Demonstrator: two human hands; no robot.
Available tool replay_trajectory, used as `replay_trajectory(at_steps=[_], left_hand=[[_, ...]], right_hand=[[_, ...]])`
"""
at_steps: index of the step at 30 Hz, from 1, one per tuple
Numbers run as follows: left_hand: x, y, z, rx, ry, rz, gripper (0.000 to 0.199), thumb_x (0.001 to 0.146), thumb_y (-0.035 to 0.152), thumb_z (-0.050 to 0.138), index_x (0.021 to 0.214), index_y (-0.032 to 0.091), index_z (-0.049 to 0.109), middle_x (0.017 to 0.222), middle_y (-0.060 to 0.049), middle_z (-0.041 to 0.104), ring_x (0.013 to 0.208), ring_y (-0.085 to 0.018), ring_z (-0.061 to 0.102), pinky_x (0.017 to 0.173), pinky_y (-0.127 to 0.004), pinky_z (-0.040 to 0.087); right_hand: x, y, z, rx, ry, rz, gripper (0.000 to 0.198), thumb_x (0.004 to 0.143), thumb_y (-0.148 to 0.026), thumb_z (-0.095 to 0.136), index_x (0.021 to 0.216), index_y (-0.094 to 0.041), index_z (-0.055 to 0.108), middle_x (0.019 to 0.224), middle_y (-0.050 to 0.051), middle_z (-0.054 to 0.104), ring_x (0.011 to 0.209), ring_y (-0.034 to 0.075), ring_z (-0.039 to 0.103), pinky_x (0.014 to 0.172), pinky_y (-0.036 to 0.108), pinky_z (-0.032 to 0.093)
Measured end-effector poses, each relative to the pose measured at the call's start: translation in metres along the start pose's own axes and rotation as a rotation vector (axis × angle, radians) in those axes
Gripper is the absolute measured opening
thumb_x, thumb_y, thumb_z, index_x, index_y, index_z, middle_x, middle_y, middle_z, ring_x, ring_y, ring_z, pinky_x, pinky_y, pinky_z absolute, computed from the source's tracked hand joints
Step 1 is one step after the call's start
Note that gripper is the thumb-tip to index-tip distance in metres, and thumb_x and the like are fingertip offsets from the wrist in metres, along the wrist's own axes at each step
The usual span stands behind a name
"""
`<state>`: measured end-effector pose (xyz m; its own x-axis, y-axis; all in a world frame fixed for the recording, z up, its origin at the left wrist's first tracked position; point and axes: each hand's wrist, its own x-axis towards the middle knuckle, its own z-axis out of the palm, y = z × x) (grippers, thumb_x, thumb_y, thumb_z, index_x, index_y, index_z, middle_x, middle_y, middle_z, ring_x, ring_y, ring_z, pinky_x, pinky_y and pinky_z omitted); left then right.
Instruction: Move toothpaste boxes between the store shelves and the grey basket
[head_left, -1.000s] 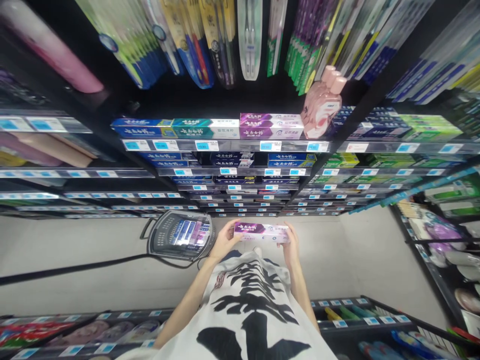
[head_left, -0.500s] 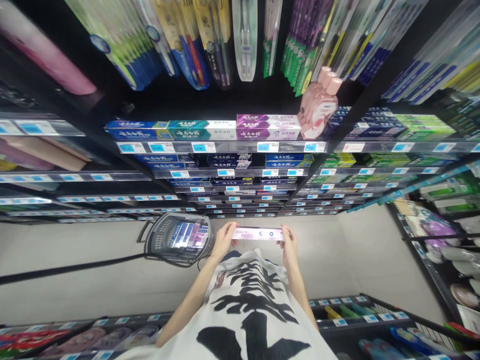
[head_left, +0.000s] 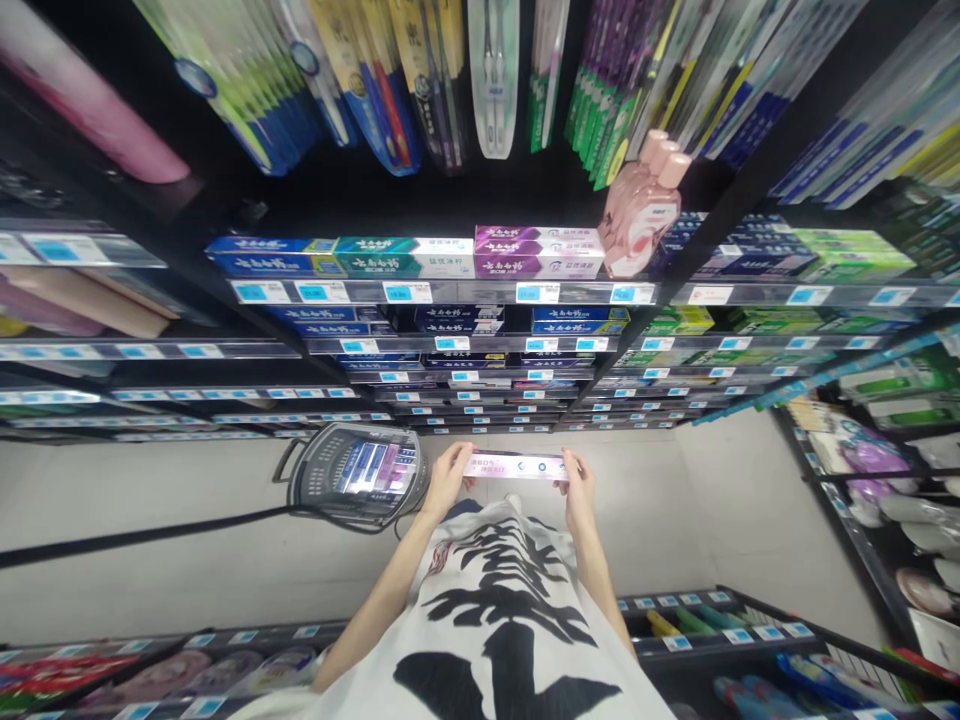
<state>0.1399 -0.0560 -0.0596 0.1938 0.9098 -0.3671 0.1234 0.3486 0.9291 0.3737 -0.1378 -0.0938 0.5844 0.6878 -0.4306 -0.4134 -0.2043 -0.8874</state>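
A long pale pink toothpaste box (head_left: 517, 466) is held level in front of my body, its printed side facing up. My left hand (head_left: 450, 478) is closed on the left end, and my right hand (head_left: 577, 482) grips the right end. Fingers partly cover both ends of the box. To the left of my left hand, a dark grey shopping basket (head_left: 315, 490) stands on the floor with several blue, white and purple boxes (head_left: 379, 468) inside.
Ahead, a shelf edge (head_left: 450, 292) carries blue, green and purple toothpaste boxes (head_left: 536, 252) and pink bottles (head_left: 646, 215). Packaged toothbrushes (head_left: 493, 80) hang above. A long black handle (head_left: 150, 535) runs left from the basket. Another shelf (head_left: 720, 632) stands behind me.
The box and both hands stay in the same place. Only the camera view has shifted very slightly.
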Motion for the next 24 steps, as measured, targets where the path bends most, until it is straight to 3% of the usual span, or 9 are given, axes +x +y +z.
replay_trajectory(at_steps=[3, 6, 11, 18, 24], left_hand=[[0.005, -0.005, -0.001, 0.046, 0.057, 0.087, 0.041, 0.089, 0.053, 0.059, 0.107, 0.018, 0.068, 0.100, -0.007, 0.072, 0.084, -0.020, 0.069, 0.074, -0.030, 0.055], [0.010, -0.011, -0.003, 0.050, 0.107, 0.121, 0.036, 0.088, 0.047, 0.060, 0.110, 0.019, 0.068, 0.113, -0.009, 0.071, 0.110, -0.024, 0.064, 0.098, -0.035, 0.049], [0.013, -0.017, -0.003, 0.038, 0.093, 0.101, 0.039, 0.085, 0.049, 0.064, 0.109, 0.019, 0.067, 0.115, -0.009, 0.070, 0.112, -0.024, 0.063, 0.101, -0.035, 0.046], [0.014, -0.022, -0.006, 0.074, 0.086, 0.110, 0.039, 0.085, 0.050, 0.065, 0.107, 0.018, 0.066, 0.114, -0.010, 0.070, 0.109, -0.024, 0.064, 0.098, -0.035, 0.048], [0.012, -0.027, -0.010, 0.173, 0.126, 0.146, 0.036, 0.085, 0.047, 0.068, 0.108, 0.019, 0.066, 0.111, -0.008, 0.070, 0.105, -0.022, 0.065, 0.097, -0.035, 0.047]], right_hand=[[0.001, 0.002, -0.001, 0.014, -0.019, 0.022, 0.042, 0.070, -0.043, 0.076, 0.105, -0.022, 0.067, 0.079, -0.002, 0.061, 0.061, 0.011, 0.053, 0.050, 0.021, 0.039], [0.001, 0.004, -0.001, -0.002, -0.049, 0.021, 0.041, 0.069, -0.035, 0.071, 0.108, -0.025, 0.064, 0.089, -0.001, 0.064, 0.075, 0.014, 0.058, 0.058, 0.021, 0.043], [0.002, 0.004, -0.001, -0.049, -0.094, 0.004, 0.041, 0.070, -0.036, 0.066, 0.109, -0.024, 0.062, 0.103, 0.003, 0.068, 0.083, 0.017, 0.061, 0.063, 0.024, 0.045], [0.001, 0.001, -0.001, -0.193, -0.142, -0.076, 0.035, 0.074, -0.041, 0.062, 0.103, -0.022, 0.063, 0.106, 0.005, 0.069, 0.091, 0.021, 0.062, 0.070, 0.027, 0.050], [-0.006, -0.009, -0.001, -0.503, -0.275, -0.189, 0.039, 0.081, -0.049, 0.064, 0.108, -0.020, 0.064, 0.101, 0.006, 0.070, 0.088, 0.021, 0.063, 0.078, 0.031, 0.051]])
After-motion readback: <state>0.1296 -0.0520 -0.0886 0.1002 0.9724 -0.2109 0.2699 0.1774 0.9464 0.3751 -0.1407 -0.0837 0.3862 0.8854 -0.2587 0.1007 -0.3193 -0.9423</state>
